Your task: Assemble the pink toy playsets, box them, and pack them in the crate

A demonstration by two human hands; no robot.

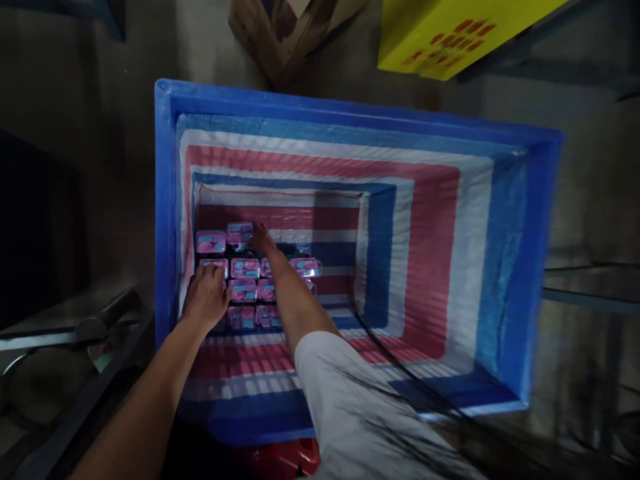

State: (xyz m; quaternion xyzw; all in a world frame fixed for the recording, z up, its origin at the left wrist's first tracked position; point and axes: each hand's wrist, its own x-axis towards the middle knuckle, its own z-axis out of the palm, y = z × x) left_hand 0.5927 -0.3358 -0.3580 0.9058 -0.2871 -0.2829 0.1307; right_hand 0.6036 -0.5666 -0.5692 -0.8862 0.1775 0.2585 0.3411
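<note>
White sleeve point(330, 387) and bare left forearm point(150, 393) come closest, both arms reaching into a blue crate point(350, 110) with a striped lining point(435, 253). Pink cases point(245, 269) with clear covers sit in rows toward the crate's left end. The right hand point(261, 239) is at the right end of a far case point(240, 233), its fingers partly hidden; in this dim light I cannot tell whether they grip it. The left hand point(206, 293) lies over the left column, fingers bent, its hold unclear too. That far case looks slightly out of line with its left neighbour, so a sideways push could tip it or crowd the row. Pressing down with the left hand might shift the cases under it. The dark cord point(400, 363) could snag if the right arm swings out.
</note>
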